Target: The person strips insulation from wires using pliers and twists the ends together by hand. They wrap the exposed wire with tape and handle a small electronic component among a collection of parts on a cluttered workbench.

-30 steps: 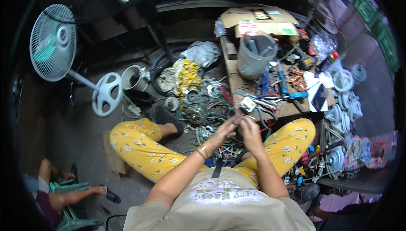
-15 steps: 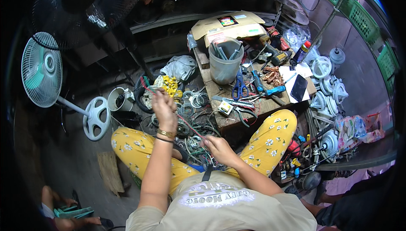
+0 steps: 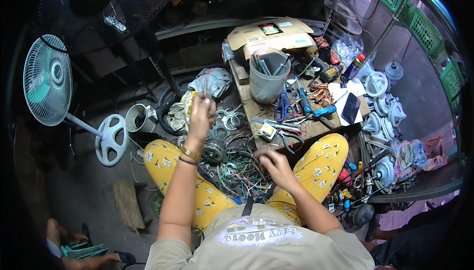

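Observation:
My left hand is raised in front of the grey cloth, fingers closed on what looks like a thin red wire, faint against the cloth. My right hand is lower, beside my right knee, with bent fingers pressed together; whatever they hold is too small to make out. Between my legs lies a tangle of wires with several metal motor parts. On the wooden work board are a clear bucket of tools, blue scissors, pliers and copper wire bits.
A white fan and dark fan stand left, near a white pail and wood piece. Plastic parts crowd the right. A person's leg is lower left; another person's dark clothing is lower right.
My hands began together at the centre, then drew apart with a red wire between them. My left hand has risen and moved left; since the middle frame, my right hand has moved slightly right and up.

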A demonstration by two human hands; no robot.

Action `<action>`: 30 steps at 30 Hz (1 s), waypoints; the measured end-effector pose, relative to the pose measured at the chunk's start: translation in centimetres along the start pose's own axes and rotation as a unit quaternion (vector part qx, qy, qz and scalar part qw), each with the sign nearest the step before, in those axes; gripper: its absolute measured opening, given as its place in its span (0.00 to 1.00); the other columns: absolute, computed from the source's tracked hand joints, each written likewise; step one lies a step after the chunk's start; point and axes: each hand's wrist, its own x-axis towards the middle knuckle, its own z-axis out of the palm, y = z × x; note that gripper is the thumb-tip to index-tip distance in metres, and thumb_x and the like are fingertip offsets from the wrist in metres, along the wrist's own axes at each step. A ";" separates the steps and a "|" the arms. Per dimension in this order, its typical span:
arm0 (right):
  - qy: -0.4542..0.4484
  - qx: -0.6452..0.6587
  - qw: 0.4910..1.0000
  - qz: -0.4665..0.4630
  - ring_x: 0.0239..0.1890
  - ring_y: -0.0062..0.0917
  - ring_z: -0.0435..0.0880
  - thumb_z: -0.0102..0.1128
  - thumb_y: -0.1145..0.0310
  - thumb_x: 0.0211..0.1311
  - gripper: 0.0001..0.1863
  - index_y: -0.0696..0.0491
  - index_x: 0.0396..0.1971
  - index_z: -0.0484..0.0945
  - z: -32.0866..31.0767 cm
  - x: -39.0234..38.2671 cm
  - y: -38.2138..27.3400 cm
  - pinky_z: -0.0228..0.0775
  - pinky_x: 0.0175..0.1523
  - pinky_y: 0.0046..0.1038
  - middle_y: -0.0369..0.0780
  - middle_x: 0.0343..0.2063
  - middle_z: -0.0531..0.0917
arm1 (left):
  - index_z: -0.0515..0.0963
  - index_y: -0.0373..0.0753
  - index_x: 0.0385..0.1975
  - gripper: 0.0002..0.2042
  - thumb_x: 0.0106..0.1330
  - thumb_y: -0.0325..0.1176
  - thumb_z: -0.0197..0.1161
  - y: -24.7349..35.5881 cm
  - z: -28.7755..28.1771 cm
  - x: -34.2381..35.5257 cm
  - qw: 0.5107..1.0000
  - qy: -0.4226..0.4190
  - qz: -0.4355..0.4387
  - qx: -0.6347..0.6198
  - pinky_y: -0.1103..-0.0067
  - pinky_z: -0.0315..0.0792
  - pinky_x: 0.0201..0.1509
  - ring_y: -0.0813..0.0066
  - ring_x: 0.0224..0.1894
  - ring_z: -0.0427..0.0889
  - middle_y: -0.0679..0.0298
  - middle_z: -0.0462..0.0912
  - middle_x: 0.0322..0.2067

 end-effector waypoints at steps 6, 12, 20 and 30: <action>0.063 0.200 0.974 -0.080 0.30 0.11 0.72 0.56 0.68 0.62 0.16 0.59 0.48 0.75 0.4 7.4 -6.3 0.63 0.31 0.14 0.33 0.34 0.79 | 0.64 0.38 0.37 0.04 0.70 0.30 0.49 -0.6 3.8 -3.5 0.996 -0.069 0.014 0.050 0.87 0.55 0.22 0.88 0.21 0.59 0.73 0.64 0.19; 0.091 0.234 0.963 -0.101 0.34 0.16 0.78 0.60 0.72 0.59 0.08 0.60 0.36 0.81 0.3 8.8 -4.1 0.71 0.42 0.21 0.36 0.31 0.83 | 0.67 0.36 0.33 0.04 0.67 0.29 0.53 -2.9 5.6 -3.8 0.995 -0.080 0.012 0.059 0.87 0.62 0.24 0.87 0.21 0.66 0.71 0.70 0.20; 0.229 0.220 0.947 -0.054 0.16 0.15 0.73 0.63 0.67 0.58 0.10 0.60 0.31 0.82 -8.0 10.8 -3.5 0.63 0.22 0.17 0.36 0.15 0.78 | 0.74 0.32 0.31 0.05 0.61 0.28 0.59 -3.3 4.6 -0.3 0.949 -0.139 0.025 0.282 0.78 0.70 0.31 0.76 0.25 0.76 0.59 0.79 0.22; 0.327 0.270 0.899 -0.108 0.16 0.18 0.75 0.62 0.72 0.58 0.08 0.62 0.34 0.81 -15.0 15.3 -1.0 0.71 0.24 0.21 0.38 0.20 0.80 | 0.75 0.32 0.31 0.08 0.62 0.32 0.57 -4.7 3.7 2.0 0.909 -0.181 0.085 0.365 0.71 0.69 0.30 0.58 0.24 0.77 0.52 0.79 0.24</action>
